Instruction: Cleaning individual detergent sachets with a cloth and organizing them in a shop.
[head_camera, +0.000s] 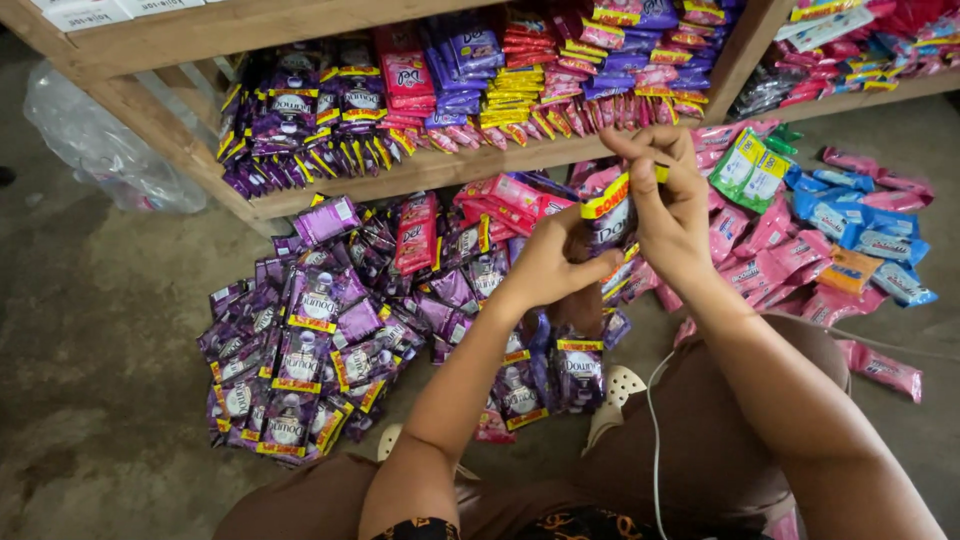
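Here, seen from above, a person sits low on a concrete floor (90, 330) with both bare hands raised over a spread of small sachets. The left hand (548, 268) is curled closed around the lower part of a strip of purple sachets (607, 218), thumb pointing toward the right hand. The right hand (668, 205) is pinched shut on the strip's top, fingers bent over its yellow band. The strip's long axis runs nearly upright in the picture, top end pointing toward the shelf, lower end trailing down toward the person's lap; its lower sachets hang behind the left hand.

On the floor to the left of the hands lies a heap of purple sachets (300, 350), reaching from the shelf's foot toward the person's left knee. Pink sachets (770, 260) lie to the right of the hands, with blue sachets (860, 230) beyond them near the right edge and green sachets (752, 168) just beside the right hand. A wooden shelf (420, 170) crosses the top, packed with purple, pink, red and yellow sachets. A clear plastic bag (100, 145) sits at the shelf's left end. A thin white cable (655, 430) crosses the brown clothing over the person's lap.
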